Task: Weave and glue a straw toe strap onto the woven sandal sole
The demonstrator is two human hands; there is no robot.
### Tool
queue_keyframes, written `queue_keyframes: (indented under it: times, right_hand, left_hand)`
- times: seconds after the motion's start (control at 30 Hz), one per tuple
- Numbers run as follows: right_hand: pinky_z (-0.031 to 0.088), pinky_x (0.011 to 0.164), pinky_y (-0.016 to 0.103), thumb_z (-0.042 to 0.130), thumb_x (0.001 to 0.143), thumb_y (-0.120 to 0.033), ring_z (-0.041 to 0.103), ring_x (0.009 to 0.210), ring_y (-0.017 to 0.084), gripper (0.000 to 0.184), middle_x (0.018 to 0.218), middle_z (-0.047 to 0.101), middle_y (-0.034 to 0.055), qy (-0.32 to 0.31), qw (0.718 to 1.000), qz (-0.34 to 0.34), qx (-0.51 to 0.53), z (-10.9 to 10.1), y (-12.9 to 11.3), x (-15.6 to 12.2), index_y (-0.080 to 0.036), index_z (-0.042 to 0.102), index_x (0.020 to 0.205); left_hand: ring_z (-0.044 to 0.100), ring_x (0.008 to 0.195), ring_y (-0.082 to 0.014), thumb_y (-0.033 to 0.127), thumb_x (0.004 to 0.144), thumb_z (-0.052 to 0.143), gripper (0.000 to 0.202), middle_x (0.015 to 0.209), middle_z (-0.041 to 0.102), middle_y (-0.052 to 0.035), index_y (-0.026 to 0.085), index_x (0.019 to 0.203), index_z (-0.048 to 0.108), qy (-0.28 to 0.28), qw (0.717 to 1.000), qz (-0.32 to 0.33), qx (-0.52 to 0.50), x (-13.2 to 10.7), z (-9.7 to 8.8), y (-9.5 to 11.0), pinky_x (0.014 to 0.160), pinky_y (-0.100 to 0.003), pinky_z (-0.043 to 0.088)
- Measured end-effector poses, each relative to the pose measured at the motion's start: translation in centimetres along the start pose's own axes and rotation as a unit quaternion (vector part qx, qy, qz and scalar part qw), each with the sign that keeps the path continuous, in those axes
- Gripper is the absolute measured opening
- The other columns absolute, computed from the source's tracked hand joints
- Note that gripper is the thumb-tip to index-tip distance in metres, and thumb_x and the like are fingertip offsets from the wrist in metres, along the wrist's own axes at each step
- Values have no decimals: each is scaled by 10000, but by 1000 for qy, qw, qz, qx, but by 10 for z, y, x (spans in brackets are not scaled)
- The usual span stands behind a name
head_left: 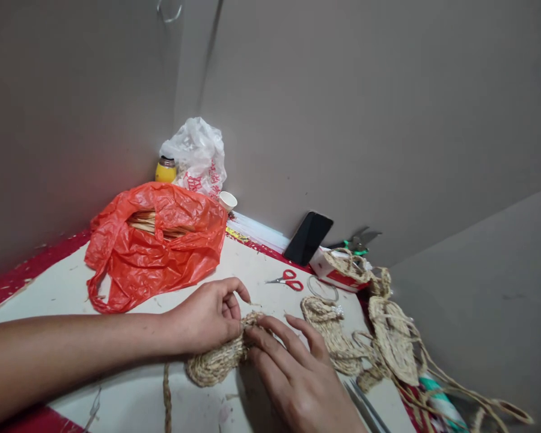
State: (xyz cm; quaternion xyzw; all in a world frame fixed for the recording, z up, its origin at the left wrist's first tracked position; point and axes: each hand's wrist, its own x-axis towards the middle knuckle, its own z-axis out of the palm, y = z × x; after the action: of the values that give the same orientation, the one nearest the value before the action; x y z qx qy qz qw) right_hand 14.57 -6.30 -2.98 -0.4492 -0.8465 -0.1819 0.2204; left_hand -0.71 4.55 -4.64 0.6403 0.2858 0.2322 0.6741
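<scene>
A woven straw sole-shaped piece lies slantwise over the pale work surface, between my two hands. My left hand grips its upper edge, fingers curled and thumb pressed to the straw. A short thin strand sticks out near the tip of my left index finger. My right hand holds the piece's right end, with fingertips on top; its thumb is hidden. A braided straw cord hangs down below my left forearm. Right of my hands lies another woven straw piece.
An orange plastic bag with straw inside sits at back left. Red-handled scissors, a leaning phone and a red-and-white box stand ahead. At right are an oval woven piece and loose cords. Grey walls close in behind.
</scene>
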Motion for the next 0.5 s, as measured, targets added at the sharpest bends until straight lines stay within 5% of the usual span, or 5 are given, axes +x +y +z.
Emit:
queue_keyframes:
  times: [0.5]
  right_hand:
    - [298,957,413,325,964,-77,601,963,230,394,940,761,80,-19,1000,22,5,-1,-6,1,-143,688,823]
  left_hand:
    - [424,547,-61,31,609,544,271,603,513,78,170,833,487,34,998,-23,-38,-4,4,7,524,-180,325]
